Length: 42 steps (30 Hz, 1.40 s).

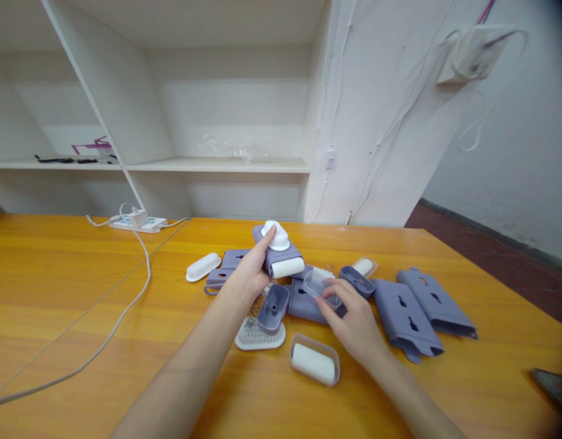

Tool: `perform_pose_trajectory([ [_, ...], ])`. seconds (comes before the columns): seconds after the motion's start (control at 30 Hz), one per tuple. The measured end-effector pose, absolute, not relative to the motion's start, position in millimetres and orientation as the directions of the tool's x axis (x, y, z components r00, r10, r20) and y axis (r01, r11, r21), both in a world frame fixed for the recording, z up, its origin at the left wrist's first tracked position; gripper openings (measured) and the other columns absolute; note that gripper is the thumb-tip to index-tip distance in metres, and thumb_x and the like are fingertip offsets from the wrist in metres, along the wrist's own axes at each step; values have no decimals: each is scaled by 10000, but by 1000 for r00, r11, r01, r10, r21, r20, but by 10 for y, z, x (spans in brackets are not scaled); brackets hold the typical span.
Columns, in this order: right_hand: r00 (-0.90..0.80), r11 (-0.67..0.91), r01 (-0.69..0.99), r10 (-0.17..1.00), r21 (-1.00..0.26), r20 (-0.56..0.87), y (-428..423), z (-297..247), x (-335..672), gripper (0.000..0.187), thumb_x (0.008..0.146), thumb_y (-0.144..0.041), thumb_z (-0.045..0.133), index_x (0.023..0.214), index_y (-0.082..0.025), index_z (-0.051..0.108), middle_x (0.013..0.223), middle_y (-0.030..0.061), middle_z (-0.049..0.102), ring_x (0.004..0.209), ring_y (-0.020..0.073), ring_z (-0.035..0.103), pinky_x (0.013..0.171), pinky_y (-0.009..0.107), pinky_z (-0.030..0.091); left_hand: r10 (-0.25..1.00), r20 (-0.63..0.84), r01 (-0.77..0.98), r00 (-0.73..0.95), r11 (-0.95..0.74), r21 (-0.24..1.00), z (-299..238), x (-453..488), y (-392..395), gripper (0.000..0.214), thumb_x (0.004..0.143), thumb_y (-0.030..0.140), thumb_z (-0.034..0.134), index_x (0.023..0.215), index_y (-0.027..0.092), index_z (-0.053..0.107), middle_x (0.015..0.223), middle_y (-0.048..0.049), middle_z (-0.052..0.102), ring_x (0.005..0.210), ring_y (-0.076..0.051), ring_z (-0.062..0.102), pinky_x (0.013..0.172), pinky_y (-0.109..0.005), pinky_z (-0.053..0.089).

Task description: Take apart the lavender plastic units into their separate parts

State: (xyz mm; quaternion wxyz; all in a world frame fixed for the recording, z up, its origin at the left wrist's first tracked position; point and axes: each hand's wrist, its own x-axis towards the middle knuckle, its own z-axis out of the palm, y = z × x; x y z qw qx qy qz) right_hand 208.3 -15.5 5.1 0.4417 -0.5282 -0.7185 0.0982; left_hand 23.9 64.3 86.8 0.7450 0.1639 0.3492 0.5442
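Note:
My left hand (256,268) is closed around a purple-grey plastic housing (288,254), lifted over the table. A white ribbed knob (277,236) sits on its upper face under my thumb, and a white piece fills its near end. My right hand (349,311) pinches a clear plastic cup (318,281) between thumb and fingertips, just right of the housing. Below my hands lie a purple-grey oval cup (273,308), a white ribbed tray (259,336) and a translucent case (314,358) with a white block in it.
Flat purple-grey housings (409,317) lie at the right, beside another oval cup (356,281). A white oval lid (203,267) is at the left. A power strip (139,222) with a trailing cable stands at the back left, before white shelves (226,164).

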Motion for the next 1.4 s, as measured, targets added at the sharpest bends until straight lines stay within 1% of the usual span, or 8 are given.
perform_pose_trajectory([
  [0.17,-72,446,680,830,-581,553,-54,24,2154,78,834,-291,600,871,-232,565,1081,95,638,1059,274,571,940,449,425,919,-356,-698,169,366,615,837,237,656,353,703,380,783,942,157,650,801,-58,726,621,-187,700,669,-340,600],
  [0.47,-200,452,762,846,-463,495,83,181,2218,74,791,-299,637,834,-269,689,1214,71,602,1156,310,511,953,531,359,922,-348,-690,173,365,625,817,247,656,305,723,355,770,919,152,654,775,-49,717,617,-178,692,659,-325,597],
  [0.67,-57,492,672,780,-554,623,190,554,2108,177,849,-400,587,877,-233,641,1062,85,646,1056,264,574,935,441,417,943,-296,-692,155,317,649,780,328,636,274,764,359,734,923,148,662,810,-64,723,653,-181,698,705,-335,597],
  [0.8,-18,431,642,836,-635,549,192,689,1934,325,815,-468,631,1018,-214,622,1017,69,668,907,240,617,823,400,475,970,-218,-718,104,225,659,788,396,604,276,756,335,746,947,152,668,878,-70,734,729,-185,710,741,-310,593],
  [0.93,-60,452,626,841,-636,538,127,606,1777,460,768,-421,697,1155,-199,582,1114,82,644,992,243,601,883,397,462,980,-193,-749,40,157,643,808,444,547,326,742,328,761,999,157,658,914,-80,735,763,-191,713,739,-307,595],
  [1.03,-35,465,605,827,-647,561,66,495,1747,459,777,-390,697,1168,-186,570,1100,86,639,957,233,608,876,382,471,982,-181,-755,48,154,637,828,472,486,341,739,300,766,1020,146,649,923,-95,734,777,-198,714,742,-323,596],
  [1.2,6,484,629,780,-609,626,-21,457,1787,414,835,-397,640,1185,-194,554,1103,99,618,946,237,602,881,387,467,970,-242,-768,32,179,615,946,479,394,219,796,240,706,990,150,658,918,-86,740,808,-197,712,761,-307,592],
  [1.4,77,444,648,771,-619,633,-19,512,1713,540,774,-474,691,1181,-175,499,1070,105,640,919,250,609,846,386,472,966,-255,-788,52,196,584,1107,499,365,186,793,213,702,960,142,663,907,-79,739,779,-185,711,761,-289,591],
])
